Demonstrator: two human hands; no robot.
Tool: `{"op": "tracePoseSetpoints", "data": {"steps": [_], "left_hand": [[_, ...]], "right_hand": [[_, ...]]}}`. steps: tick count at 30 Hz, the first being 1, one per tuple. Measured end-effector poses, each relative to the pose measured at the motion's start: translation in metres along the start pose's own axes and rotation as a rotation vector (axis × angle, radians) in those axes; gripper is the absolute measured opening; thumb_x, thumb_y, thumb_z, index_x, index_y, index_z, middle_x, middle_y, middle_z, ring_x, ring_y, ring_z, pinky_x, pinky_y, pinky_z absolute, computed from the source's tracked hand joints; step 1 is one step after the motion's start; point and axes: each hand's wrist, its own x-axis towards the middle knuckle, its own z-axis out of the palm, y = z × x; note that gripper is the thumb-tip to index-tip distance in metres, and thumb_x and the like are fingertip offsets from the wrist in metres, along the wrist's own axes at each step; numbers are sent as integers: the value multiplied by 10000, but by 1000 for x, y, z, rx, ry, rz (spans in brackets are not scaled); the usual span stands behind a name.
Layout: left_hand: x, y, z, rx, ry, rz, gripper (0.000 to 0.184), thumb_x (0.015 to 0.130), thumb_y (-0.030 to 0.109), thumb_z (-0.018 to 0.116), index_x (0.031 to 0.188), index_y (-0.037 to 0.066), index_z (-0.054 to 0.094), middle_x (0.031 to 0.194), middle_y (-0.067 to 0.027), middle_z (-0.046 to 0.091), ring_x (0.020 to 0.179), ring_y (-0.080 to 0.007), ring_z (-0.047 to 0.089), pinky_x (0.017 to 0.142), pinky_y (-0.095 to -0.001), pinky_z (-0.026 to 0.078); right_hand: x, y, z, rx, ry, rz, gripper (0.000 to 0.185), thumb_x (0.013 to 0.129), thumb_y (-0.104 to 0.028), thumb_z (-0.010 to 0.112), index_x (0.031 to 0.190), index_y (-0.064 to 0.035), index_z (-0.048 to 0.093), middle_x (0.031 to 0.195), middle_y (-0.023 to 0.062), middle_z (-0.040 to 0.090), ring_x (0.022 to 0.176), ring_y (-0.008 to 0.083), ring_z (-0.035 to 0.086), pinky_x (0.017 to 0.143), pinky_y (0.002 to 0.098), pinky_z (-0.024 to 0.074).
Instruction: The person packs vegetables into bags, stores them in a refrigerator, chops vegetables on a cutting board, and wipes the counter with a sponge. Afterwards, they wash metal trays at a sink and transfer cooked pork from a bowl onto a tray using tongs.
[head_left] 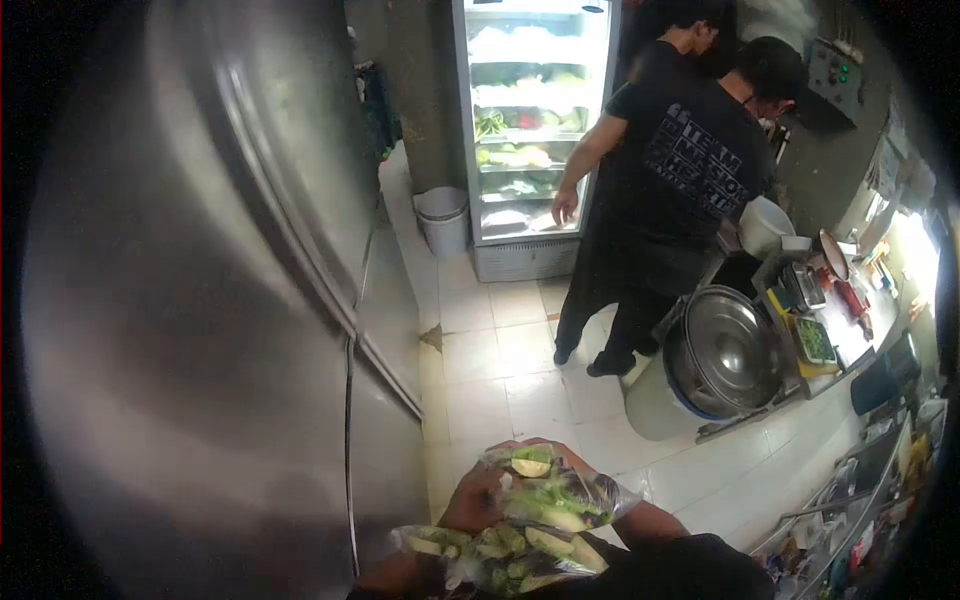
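Low in the head view, close to my body, are clear plastic bags of cut green vegetables. The upper bag (555, 503) shows pale wedges and green pieces; the exact kind is unclear. The lower bag (520, 560) rests against my forearm and body, with chunky green and whitish pieces inside. My left hand (475, 500) grips the upper bag from the left side. Around its far side curls my right hand (560, 452), its fingers mostly hidden behind the plastic.
A tall steel refrigerator (230, 330) stands close on the left. Ahead is a lit glass-door fridge (530, 120) with vegetables, a white bucket (445, 225) beside it. Two people in dark clothes (670, 150) stand near a counter. A steel bowl (735, 345) tops a large bin at right.
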Motion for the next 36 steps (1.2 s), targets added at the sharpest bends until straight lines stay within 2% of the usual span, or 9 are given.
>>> {"op": "tracePoseSetpoints", "data": {"steps": [4, 7, 10, 13, 15, 17, 29, 31, 36], "left_hand": [[108, 16, -70, 253, -143, 80, 400, 754, 46, 629, 1130, 94, 499, 1166, -130, 486, 1096, -282, 451, 928, -399, 344], [158, -5, -102, 203, -59, 85, 351, 740, 87, 645, 1080, 92, 559, 1068, -109, 556, 1111, -264, 457, 916, -405, 347], [215, -23, -146, 67, -67, -38, 316, 731, 29, 642, 1036, 69, 569, 1139, -155, 496, 1145, -278, 421, 932, -392, 339], [277, -34, -182, 152, -156, -91, 313, 719, -19, 647, 1015, 48, 571, 1217, -199, 428, 1171, -286, 385, 942, -385, 333], [323, -37, -202, 208, -176, -44, 300, 715, 6, 657, 1003, 43, 582, 1227, -204, 421, 1179, -288, 376, 948, -394, 325], [365, -39, -224, 203, -169, 19, 275, 712, 43, 667, 978, 33, 600, 1232, -202, 420, 1175, -291, 379, 951, -403, 320], [488, -36, -404, 264, 72, 24, 327, 668, 92, 690, 989, 65, 634, 1197, -190, 474, 1177, -309, 388, 951, -431, 311], [500, -53, -454, 38, 53, -240, 344, 675, 98, 682, 1013, 64, 625, 1193, -197, 476, 1157, -311, 411, 942, -432, 321], [532, -53, -500, -11, 4, -40, 420, 694, 97, 668, 1098, 88, 555, 1160, -201, 493, 1121, -320, 444, 919, -434, 357]], "right_hand": [[31, 43, -127, -1103, 194, -428, 401, 692, -248, 699, 1007, -30, 581, 983, 124, 584, 875, 218, 598, 772, 339, 477], [28, 26, -144, -979, 363, 92, 407, 675, -305, 688, 975, -43, 602, 940, 139, 605, 807, 264, 612, 740, 356, 478], [56, 65, -234, -1170, 407, 193, 366, 713, -283, 655, 989, -50, 597, 918, 131, 621, 815, 250, 611, 743, 350, 479], [111, 32, -287, -1264, 313, -198, 352, 732, -265, 633, 1009, -51, 594, 928, 140, 623, 833, 239, 611, 739, 352, 484], [169, -28, -303, -773, 452, 81, 415, 761, -333, 605, 1052, -39, 576, 957, 173, 612, 813, 294, 609, 729, 380, 483], [276, -103, -313, -1349, 363, 285, 503, 785, -418, 571, 1115, -40, 542, 1005, 206, 592, 804, 341, 603, 720, 405, 482], [663, -489, -172, -2293, 288, -718, 318, 774, -273, 537, 997, -50, 580, 1002, 131, 542, 1003, 279, 490, 951, 500, 281], [706, -528, -159, -2528, 349, -568, 331, 793, -296, 507, 1005, -59, 596, 1050, 134, 539, 1043, 278, 475, 979, 518, 240], [749, -623, -164, -2870, 539, -271, 372, 837, -333, 433, 1057, -89, 607, 1163, 119, 515, 1148, 277, 415, 1022, 547, 152]]}}
